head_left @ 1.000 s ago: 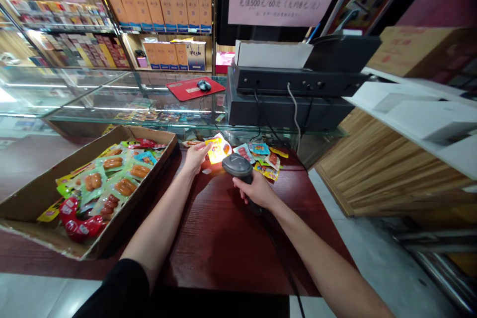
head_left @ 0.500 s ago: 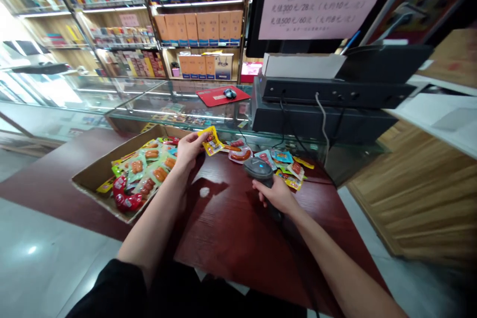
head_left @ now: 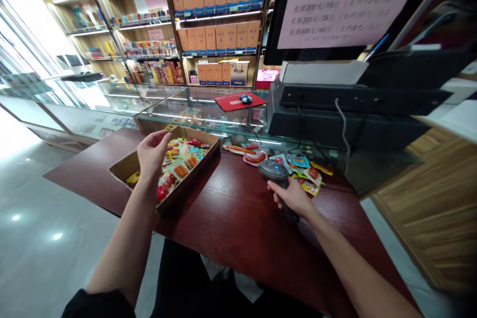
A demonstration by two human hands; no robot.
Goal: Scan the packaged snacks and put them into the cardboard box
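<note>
My left hand hovers over the left part of a cardboard box. Its fingers are loosely curved, and no packet shows in them. Inside the box lie several packets of sausages, with yellow, green, blue and red wrappers; my hand and wrist hide part of them. My right hand is wrapped round the handle of a black barcode scanner, its head tilted up with a small blue light. Just beyond the scanner is a loose group of snack packets. Two long sausage packs lie left of that group.
The dark red desk meets a glass display counter. On the counter are a red mouse pad and a mouse. A black cash drawer and a monitor with a pink paper sign stand at the right. Stocked shelves line the back.
The yellow packet has left my left hand, which moved left over the box. My right hand keeps the scanner. The view has shifted left, and the small white object on the desk no longer shows.
</note>
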